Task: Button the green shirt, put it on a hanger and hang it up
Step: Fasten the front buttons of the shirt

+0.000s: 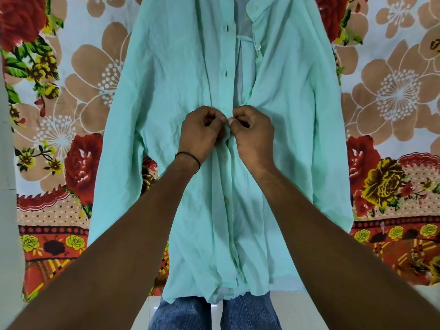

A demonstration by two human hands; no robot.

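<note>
left hand (202, 131) | right hand (253, 133) | both pinch green shirt (166, 79) placket, mid-front

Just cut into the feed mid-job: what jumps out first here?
The pale green shirt fills the middle of the view, spread front-up on a loud floral bedsheet. At its centre the left hand and right hand pinch the two front edges together at one button. Below the hands the front is buttoned shut; above them it gapes open toward the top of the frame.
</note>
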